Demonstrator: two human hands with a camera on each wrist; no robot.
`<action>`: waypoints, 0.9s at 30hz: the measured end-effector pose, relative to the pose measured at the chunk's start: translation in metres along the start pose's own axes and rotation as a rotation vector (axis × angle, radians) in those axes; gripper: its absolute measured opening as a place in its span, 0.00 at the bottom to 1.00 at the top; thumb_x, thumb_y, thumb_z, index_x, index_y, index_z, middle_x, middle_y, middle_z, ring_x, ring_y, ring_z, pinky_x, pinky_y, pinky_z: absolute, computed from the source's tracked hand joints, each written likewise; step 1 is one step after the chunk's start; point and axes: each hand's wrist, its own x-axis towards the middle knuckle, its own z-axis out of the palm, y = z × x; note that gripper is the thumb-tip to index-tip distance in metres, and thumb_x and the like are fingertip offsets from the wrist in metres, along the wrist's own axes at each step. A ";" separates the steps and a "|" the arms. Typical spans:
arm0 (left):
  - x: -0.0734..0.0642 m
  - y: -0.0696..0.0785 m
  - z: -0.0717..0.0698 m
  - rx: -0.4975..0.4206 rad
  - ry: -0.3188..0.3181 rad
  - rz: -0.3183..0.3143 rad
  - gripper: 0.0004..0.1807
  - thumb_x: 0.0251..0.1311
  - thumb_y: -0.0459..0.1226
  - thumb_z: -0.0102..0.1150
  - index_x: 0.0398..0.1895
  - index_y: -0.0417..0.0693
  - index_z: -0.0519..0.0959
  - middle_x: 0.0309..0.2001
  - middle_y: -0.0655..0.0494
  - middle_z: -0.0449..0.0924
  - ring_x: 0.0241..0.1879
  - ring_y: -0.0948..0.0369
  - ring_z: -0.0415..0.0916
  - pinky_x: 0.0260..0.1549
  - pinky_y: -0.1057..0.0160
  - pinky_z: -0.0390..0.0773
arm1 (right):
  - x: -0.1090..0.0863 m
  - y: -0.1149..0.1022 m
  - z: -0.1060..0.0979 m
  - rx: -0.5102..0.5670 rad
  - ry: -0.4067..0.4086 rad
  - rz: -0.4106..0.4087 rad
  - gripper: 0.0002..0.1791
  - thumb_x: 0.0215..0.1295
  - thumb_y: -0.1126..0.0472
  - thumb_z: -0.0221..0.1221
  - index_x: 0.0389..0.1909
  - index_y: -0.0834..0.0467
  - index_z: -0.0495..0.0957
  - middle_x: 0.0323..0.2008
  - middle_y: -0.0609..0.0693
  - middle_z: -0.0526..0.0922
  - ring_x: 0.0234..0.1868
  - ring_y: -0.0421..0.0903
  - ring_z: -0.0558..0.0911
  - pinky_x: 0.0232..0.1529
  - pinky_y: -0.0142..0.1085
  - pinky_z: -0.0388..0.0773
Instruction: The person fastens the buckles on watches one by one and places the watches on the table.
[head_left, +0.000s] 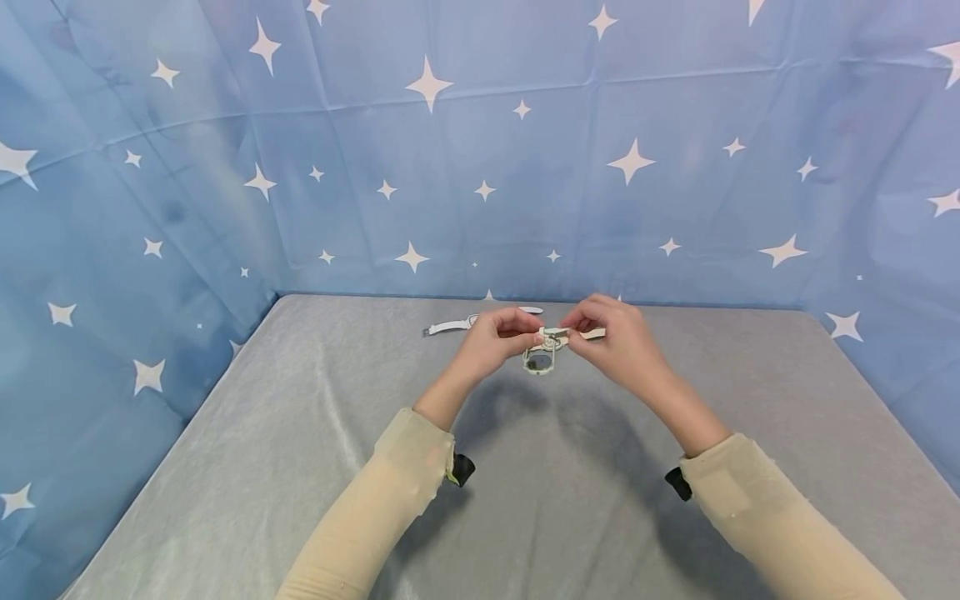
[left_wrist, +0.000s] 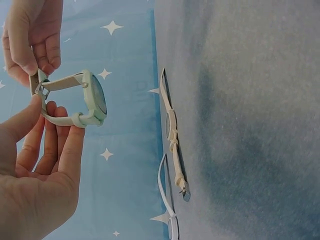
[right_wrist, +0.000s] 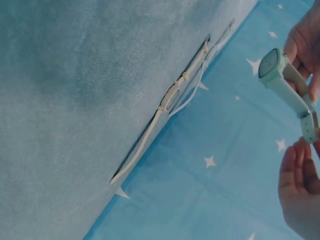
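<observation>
The green watch (head_left: pixel 538 363) has a smooth, pale green band and a round case with a grey dial. Its strap (left_wrist: pixel 62 82) bends into a loop, with a metal buckle (left_wrist: pixel 44 91) between the hands; the strap's punched end (right_wrist: pixel 308 129) shows at the right edge of the right wrist view. The cream watch (left_wrist: pixel 171 125) and the white watch (head_left: pixel 450 327) are slim and lie stretched out on soft, grey cloth (head_left: pixel 300 500), before a creased blue backdrop (head_left: pixel 487 50) printed with pale stars.

Both forearms reach up from the bottom of the head view in beige sleeves (head_left: pixel 375 492), wrists angled inward. The left hand (head_left: pixel 487 340) pinches the strap near the buckle, thumb against fingers; the right hand (head_left: pixel 622 342) pinches it from the other side, fingers curled.

The green watch is held above the cloth between the hands, right of centre in the head view, dial hanging below the fingertips.
</observation>
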 end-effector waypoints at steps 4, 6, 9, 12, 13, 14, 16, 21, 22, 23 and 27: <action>0.000 0.001 0.001 -0.002 -0.006 -0.004 0.11 0.64 0.32 0.64 0.48 0.39 0.83 0.44 0.42 0.85 0.49 0.41 0.80 0.37 0.69 0.81 | 0.000 0.001 0.000 0.009 0.001 -0.018 0.07 0.60 0.70 0.62 0.36 0.58 0.85 0.36 0.50 0.83 0.37 0.46 0.84 0.39 0.43 0.85; -0.001 0.002 0.001 0.001 -0.008 -0.005 0.11 0.64 0.32 0.63 0.48 0.39 0.83 0.44 0.42 0.85 0.48 0.42 0.81 0.41 0.63 0.83 | 0.000 0.001 0.000 0.008 -0.001 -0.021 0.07 0.61 0.71 0.63 0.36 0.58 0.86 0.37 0.50 0.84 0.37 0.46 0.84 0.39 0.43 0.86; -0.001 0.002 0.001 0.008 -0.006 -0.004 0.11 0.64 0.32 0.64 0.48 0.38 0.83 0.44 0.42 0.85 0.44 0.49 0.82 0.46 0.54 0.83 | -0.001 0.000 0.000 0.002 -0.010 -0.025 0.08 0.61 0.71 0.63 0.37 0.58 0.86 0.37 0.50 0.84 0.38 0.47 0.85 0.38 0.43 0.86; -0.001 0.001 0.001 0.017 -0.003 -0.003 0.11 0.63 0.33 0.64 0.47 0.39 0.83 0.43 0.43 0.85 0.39 0.59 0.81 0.44 0.58 0.83 | -0.001 -0.002 -0.001 -0.010 -0.028 -0.028 0.08 0.61 0.71 0.63 0.38 0.58 0.87 0.38 0.51 0.84 0.39 0.48 0.85 0.39 0.44 0.86; -0.001 0.001 0.001 0.021 -0.003 -0.002 0.11 0.63 0.33 0.65 0.47 0.39 0.83 0.43 0.43 0.85 0.38 0.62 0.81 0.43 0.60 0.83 | -0.001 -0.002 -0.001 -0.015 -0.035 -0.030 0.08 0.61 0.70 0.64 0.39 0.58 0.87 0.39 0.51 0.84 0.39 0.48 0.85 0.39 0.44 0.86; -0.001 0.001 0.001 0.024 -0.004 0.000 0.11 0.63 0.33 0.65 0.47 0.39 0.83 0.44 0.43 0.85 0.38 0.63 0.81 0.42 0.62 0.82 | -0.001 -0.003 -0.002 -0.022 -0.041 -0.031 0.08 0.62 0.70 0.64 0.39 0.58 0.87 0.39 0.51 0.84 0.39 0.48 0.85 0.40 0.44 0.86; -0.002 0.001 0.001 0.028 -0.005 0.002 0.11 0.63 0.33 0.65 0.47 0.39 0.83 0.44 0.43 0.85 0.37 0.65 0.80 0.43 0.61 0.83 | 0.000 -0.004 -0.002 -0.037 -0.055 -0.032 0.08 0.62 0.70 0.64 0.40 0.58 0.88 0.39 0.50 0.84 0.39 0.47 0.84 0.39 0.43 0.85; -0.002 0.001 0.001 0.045 -0.005 0.006 0.10 0.62 0.32 0.66 0.46 0.39 0.83 0.44 0.42 0.85 0.36 0.67 0.80 0.51 0.46 0.81 | 0.001 -0.005 -0.001 -0.095 -0.073 -0.062 0.09 0.62 0.69 0.65 0.41 0.58 0.88 0.37 0.49 0.83 0.33 0.44 0.80 0.32 0.36 0.78; -0.002 0.001 0.001 0.048 -0.004 0.005 0.10 0.62 0.32 0.66 0.46 0.39 0.84 0.44 0.42 0.85 0.36 0.67 0.79 0.52 0.45 0.81 | 0.001 -0.006 -0.001 -0.103 -0.074 -0.073 0.09 0.61 0.70 0.65 0.41 0.58 0.88 0.37 0.49 0.83 0.32 0.44 0.80 0.31 0.35 0.77; -0.003 0.002 0.001 0.056 -0.003 0.005 0.10 0.62 0.32 0.66 0.46 0.39 0.84 0.44 0.42 0.85 0.36 0.67 0.80 0.52 0.45 0.81 | 0.001 -0.006 0.000 -0.113 -0.076 -0.084 0.09 0.61 0.70 0.66 0.41 0.58 0.89 0.37 0.49 0.83 0.31 0.43 0.79 0.31 0.34 0.76; -0.002 0.001 0.001 0.077 0.006 0.014 0.10 0.61 0.32 0.67 0.45 0.39 0.84 0.44 0.42 0.86 0.35 0.68 0.80 0.46 0.58 0.83 | 0.002 -0.007 0.000 -0.137 -0.086 -0.116 0.10 0.60 0.71 0.66 0.42 0.59 0.88 0.36 0.49 0.82 0.31 0.43 0.80 0.31 0.34 0.77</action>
